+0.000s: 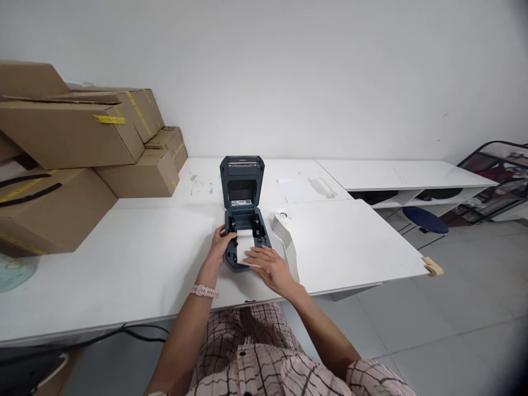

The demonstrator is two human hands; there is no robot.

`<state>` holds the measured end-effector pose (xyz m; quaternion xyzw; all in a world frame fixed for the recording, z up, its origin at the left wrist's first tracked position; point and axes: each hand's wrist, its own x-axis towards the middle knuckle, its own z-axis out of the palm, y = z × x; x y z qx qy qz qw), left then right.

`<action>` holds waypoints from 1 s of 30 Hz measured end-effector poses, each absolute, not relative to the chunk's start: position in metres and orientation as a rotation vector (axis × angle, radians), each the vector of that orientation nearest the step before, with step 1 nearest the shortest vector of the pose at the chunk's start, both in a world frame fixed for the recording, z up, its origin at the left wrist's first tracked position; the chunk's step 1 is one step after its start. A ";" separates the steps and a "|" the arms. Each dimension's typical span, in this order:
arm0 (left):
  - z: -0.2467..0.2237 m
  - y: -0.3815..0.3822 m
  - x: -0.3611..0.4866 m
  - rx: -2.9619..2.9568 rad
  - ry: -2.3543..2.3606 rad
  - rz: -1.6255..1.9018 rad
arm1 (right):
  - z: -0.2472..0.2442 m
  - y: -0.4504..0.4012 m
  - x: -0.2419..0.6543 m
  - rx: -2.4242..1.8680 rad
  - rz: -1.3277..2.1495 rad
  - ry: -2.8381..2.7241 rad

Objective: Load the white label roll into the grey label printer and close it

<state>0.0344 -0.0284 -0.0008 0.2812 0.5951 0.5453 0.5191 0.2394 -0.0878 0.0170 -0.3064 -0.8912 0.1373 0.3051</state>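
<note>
A dark label printer [242,192] stands on the white table with its lid raised. White label paper [245,242] lies inside its lower half, running toward the front edge. My left hand [218,243] holds the printer's left side, the thumb reaching over the rim near the paper. With fingers stretched out, my right hand [270,267] rests on the front part of the paper and the printer's right front corner. Right of the printer, a roll of white paper [282,216] has a loose strip [291,253] curling toward the table's front edge.
Cardboard boxes [74,132] are stacked on the left of the table [350,247]. A flat white sheet [292,190] lies behind the roll. To the right are a blue stool [425,219], open shelves and a black rack. Dark cables [136,331] hang below the table's front edge.
</note>
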 end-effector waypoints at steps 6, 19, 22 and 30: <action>0.000 -0.027 0.033 0.616 1.364 1.271 | 0.016 -0.088 0.251 -0.774 0.389 -2.344; 0.000 -0.025 0.037 0.622 1.377 1.258 | -0.004 -0.085 0.252 -0.737 0.292 -2.249; 0.002 -0.023 0.037 0.624 1.383 1.255 | -0.008 -0.087 0.252 -0.737 0.282 -2.289; 0.007 -0.083 0.058 0.781 1.480 1.314 | 0.066 -0.108 0.277 -0.601 0.666 -2.601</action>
